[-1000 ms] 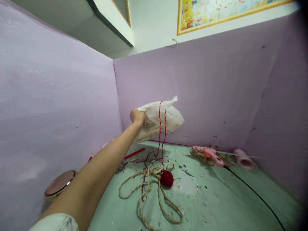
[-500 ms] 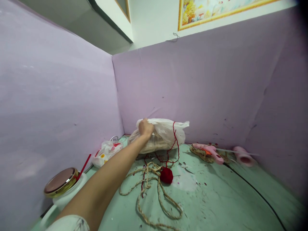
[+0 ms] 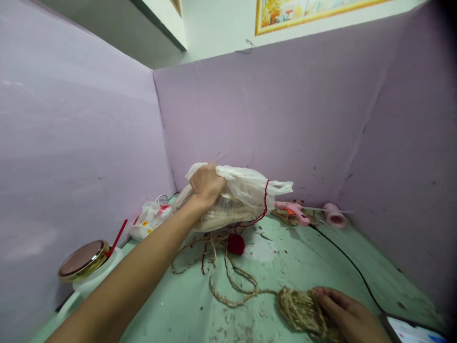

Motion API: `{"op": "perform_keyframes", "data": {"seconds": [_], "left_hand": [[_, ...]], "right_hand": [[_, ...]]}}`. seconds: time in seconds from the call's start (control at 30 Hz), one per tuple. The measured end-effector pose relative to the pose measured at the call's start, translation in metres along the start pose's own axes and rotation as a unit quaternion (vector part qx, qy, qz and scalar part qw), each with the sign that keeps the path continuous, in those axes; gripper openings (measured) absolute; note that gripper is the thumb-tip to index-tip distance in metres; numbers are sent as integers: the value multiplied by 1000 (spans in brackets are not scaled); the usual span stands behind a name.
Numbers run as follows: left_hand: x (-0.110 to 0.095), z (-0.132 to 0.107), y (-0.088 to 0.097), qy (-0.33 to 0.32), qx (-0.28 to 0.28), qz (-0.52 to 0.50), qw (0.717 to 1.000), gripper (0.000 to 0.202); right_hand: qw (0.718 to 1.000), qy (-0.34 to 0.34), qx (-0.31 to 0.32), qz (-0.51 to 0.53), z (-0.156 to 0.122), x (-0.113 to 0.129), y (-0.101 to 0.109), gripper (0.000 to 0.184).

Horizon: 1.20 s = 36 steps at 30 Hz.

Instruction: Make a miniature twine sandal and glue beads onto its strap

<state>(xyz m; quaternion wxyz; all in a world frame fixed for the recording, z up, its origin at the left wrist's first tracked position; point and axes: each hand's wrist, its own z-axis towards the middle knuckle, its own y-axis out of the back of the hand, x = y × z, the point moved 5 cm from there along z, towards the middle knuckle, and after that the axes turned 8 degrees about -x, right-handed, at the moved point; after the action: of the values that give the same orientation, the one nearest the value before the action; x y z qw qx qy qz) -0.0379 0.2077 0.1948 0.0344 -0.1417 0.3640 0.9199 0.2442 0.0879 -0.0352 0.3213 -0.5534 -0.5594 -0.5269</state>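
Note:
My left hand (image 3: 207, 183) is closed on the gathered top of a white plastic bag (image 3: 246, 190), whose pale contents show faintly through it. Red yarn (image 3: 266, 197) hangs over the bag's right side and runs down to a small red yarn ball (image 3: 236, 244). At the lower right, my right hand (image 3: 344, 309) grips a bundle of braided jute rope (image 3: 300, 308) between thumb and fingers. From that bundle a loose length of rope (image 3: 228, 302) loops leftward across the green tabletop (image 3: 171, 309) and passes under the bag.
A white jar (image 3: 96, 274) with a gold-rimmed lid stands at left beside a red stick. Behind it lies a small printed plastic bag (image 3: 148, 221). A pink glue gun (image 3: 294, 212) with a black cord, a pink spool (image 3: 335, 216) and a phone-like screen (image 3: 414, 331) are at right.
My left hand has lifted the white bag slightly and brought it nearer. My right hand has come into view at the lower right with the jute bundle. The view has shifted a little.

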Motion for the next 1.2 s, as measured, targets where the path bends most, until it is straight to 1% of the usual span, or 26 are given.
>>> {"op": "perform_keyframes", "data": {"seconds": [0.1,0.17,0.2,0.27,0.33,0.4,0.43,0.47,0.53,0.57,0.6,0.63,0.67,0.73,0.77,0.8,0.83,0.87,0.9,0.93,0.97,1.03,1.07,1.13,1.17,1.2], "left_hand": [[0,-6,39,-1,7,14,1000,14],[2,-16,62,0,24,18,1000,9],[5,-24,71,-1,37,22,999,7],[10,-45,83,-6,62,39,997,7],[15,-73,88,-21,60,61,996,7],[18,-104,87,-56,42,56,996,11],[20,-118,85,-71,43,48,995,14],[22,-132,81,-95,55,38,993,14],[26,-154,76,-135,95,8,986,11],[30,-161,75,-144,114,-12,983,8],[35,-167,76,-148,132,-39,979,12],[39,-171,77,-147,146,-72,976,23],[44,-174,80,-145,157,-110,971,37],[52,-179,85,-144,179,-190,955,64],[55,-180,88,-141,189,-223,946,72],[59,-182,90,-133,195,-249,939,75],[63,-182,93,-119,195,-267,936,76],[68,-181,95,-96,187,-280,937,73],[75,-179,97,-65,165,-285,942,71],[84,-176,98,-32,142,-291,946,70],[92,-173,96,-4,134,-290,948,68],[108,-167,91,27,130,-283,950,64],[117,-164,88,39,126,-275,952,60],[135,-160,84,54,112,-265,956,45],[143,-160,82,61,125,-266,954,34],[150,-161,80,67,155,-267,949,21]], "right_hand": [[1000,1,-19,5,-4,5,-1,18],[999,13,-30,-8,-8,10,-2,18],[998,24,-43,-29,-9,12,-2,18],[992,49,-75,-94,-11,16,2,21],[978,83,-107,-160,-13,20,8,27],[958,144,-152,-196,-20,29,16,34],[947,177,-180,-200,-26,36,19,38],[936,203,-212,-196,-34,45,23,40],[919,229,-273,-172,-55,65,27,41],[914,234,-292,-158,-67,77,25,40],[909,253,-298,-145,-79,90,21,36],[900,304,-286,-128,-93,107,13,33],[890,367,-247,-112,-106,125,0,27],[853,494,-126,-110,-134,155,-33,20],[831,538,-57,-128,-146,165,-51,22],[810,566,9,-153,-156,172,-69,28],[794,578,58,-181,-163,175,-86,34],[776,587,92,-211,-167,176,-102,38],[763,592,100,-240,-168,175,-114,38],[757,588,95,-269,-166,173,-124,37],[754,583,84,-291,-162,170,-132,35],[760,577,74,-290,-154,165,-143,31],[772,572,66,-270,-149,163,-145,29],[808,557,50,-189,-141,164,-142,22],[834,535,42,-124,-136,165,-137,17],[862,503,33,-49,-130,166,-131,12]]}}
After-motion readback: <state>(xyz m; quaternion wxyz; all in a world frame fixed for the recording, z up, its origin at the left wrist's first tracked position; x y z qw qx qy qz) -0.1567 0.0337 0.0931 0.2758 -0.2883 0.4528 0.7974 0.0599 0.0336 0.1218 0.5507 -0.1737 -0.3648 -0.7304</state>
